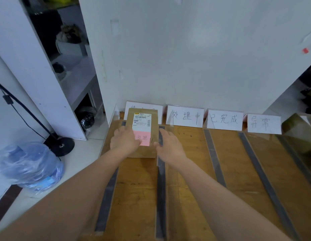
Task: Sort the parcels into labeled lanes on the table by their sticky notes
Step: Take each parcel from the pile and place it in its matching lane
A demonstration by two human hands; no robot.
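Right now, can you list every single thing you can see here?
Parcel: one, brown, far end of leftmost lane.
Sticky note: one, pink, on parcel.
Shipping label: one, white, on parcel above the note.
Lane signs: four, white, along the wall.
Tape strips: several, grey, dividing the table.
Table: one, brown wood.
Water bottle: one, blue, floor at left.
Lamp stand: one, black, floor at left.
Shelf: one, white, left.
Hands: left hand and right hand, either side of the parcel.
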